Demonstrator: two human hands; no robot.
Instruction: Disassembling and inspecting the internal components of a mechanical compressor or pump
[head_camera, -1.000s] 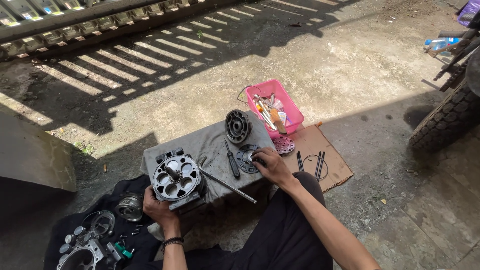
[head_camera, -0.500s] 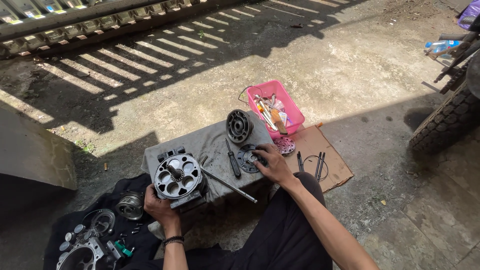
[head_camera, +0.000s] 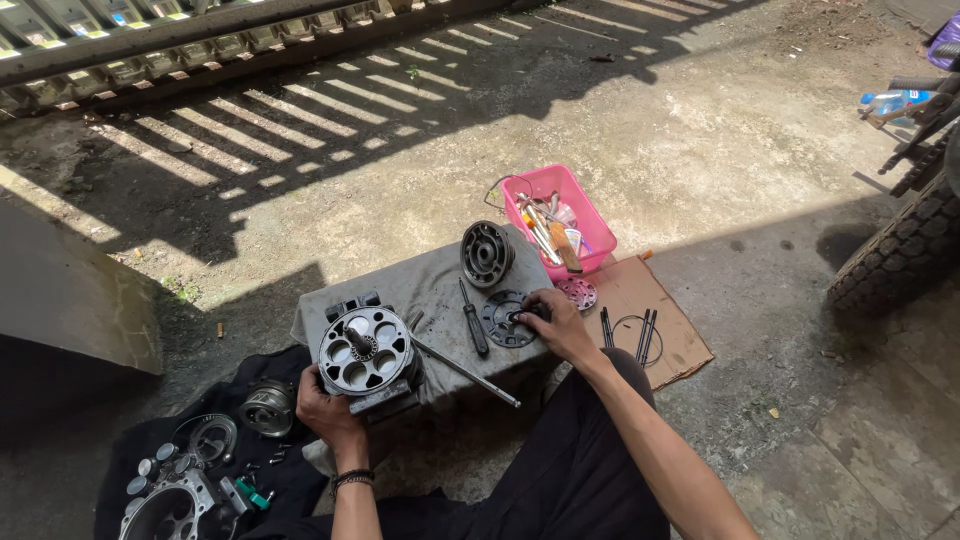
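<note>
Your left hand (head_camera: 325, 405) grips the lower edge of the round silver metal housing with a ring of cylinder bores and a short centre shaft (head_camera: 365, 349), holding it tilted at the near left corner of the low block draped in grey cloth (head_camera: 420, 285). Your right hand (head_camera: 552, 322) rests on the dark, flat, slotted metal disc (head_camera: 505, 320) lying near the block's right end, fingers curled over its right rim; you cannot tell whether they pinch it. On the block between housing and disc lie a black-handled screwdriver (head_camera: 472, 317) and a long thin steel rod (head_camera: 465, 372). A dark grey metal pulley wheel (head_camera: 486, 253) stands on edge at the block's far side. Just right of the block sit a pink plastic basket of tools (head_camera: 585, 212) and a brown cardboard sheet (head_camera: 670, 330).
</note>
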